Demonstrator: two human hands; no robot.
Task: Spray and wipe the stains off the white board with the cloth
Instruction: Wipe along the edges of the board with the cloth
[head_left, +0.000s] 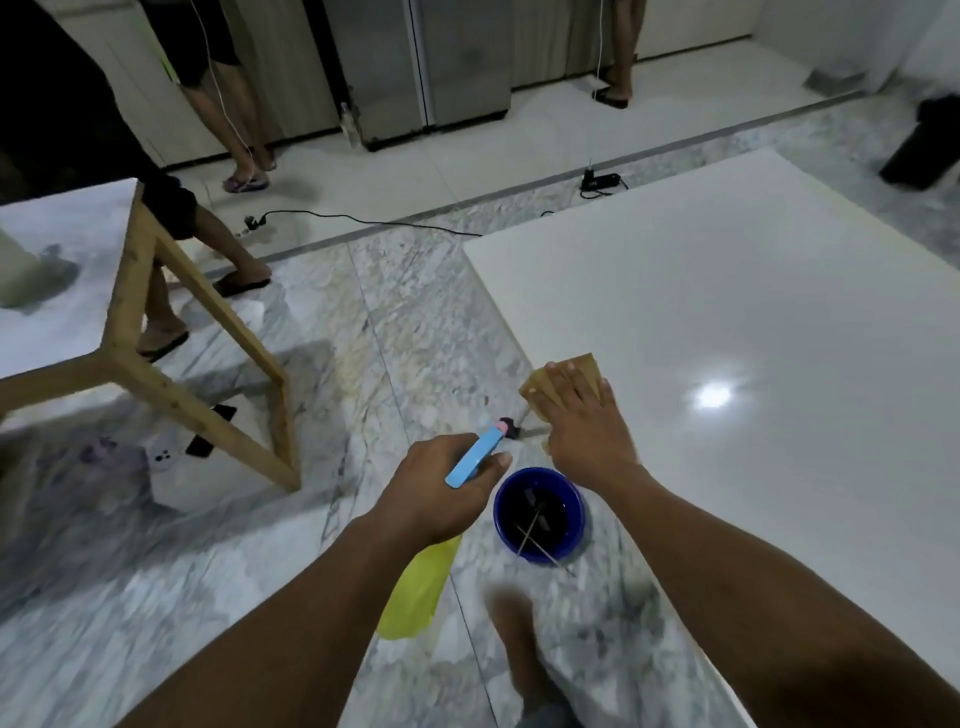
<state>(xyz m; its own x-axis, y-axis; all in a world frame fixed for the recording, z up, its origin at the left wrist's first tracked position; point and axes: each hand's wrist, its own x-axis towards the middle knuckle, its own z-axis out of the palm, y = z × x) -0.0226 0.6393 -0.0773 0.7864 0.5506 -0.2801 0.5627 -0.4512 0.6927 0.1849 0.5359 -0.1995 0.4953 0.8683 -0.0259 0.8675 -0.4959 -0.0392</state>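
Note:
A large white board (753, 322) lies flat on the marble floor at the right. My right hand (584, 421) presses flat on a tan cloth (563, 371) at the board's near-left edge. My left hand (447, 488) grips a spray bottle (421, 592) with a yellow body and a blue trigger head, its nozzle pointing toward the board's edge beside the cloth.
A blue bowl (540, 514) with dark liquid and sticks stands on the floor just below my hands. A wooden-legged table (67, 291) stands at the left. People's legs, a cable (363, 221) and a dark bag (924, 150) lie farther back. My foot (519, 639) is below.

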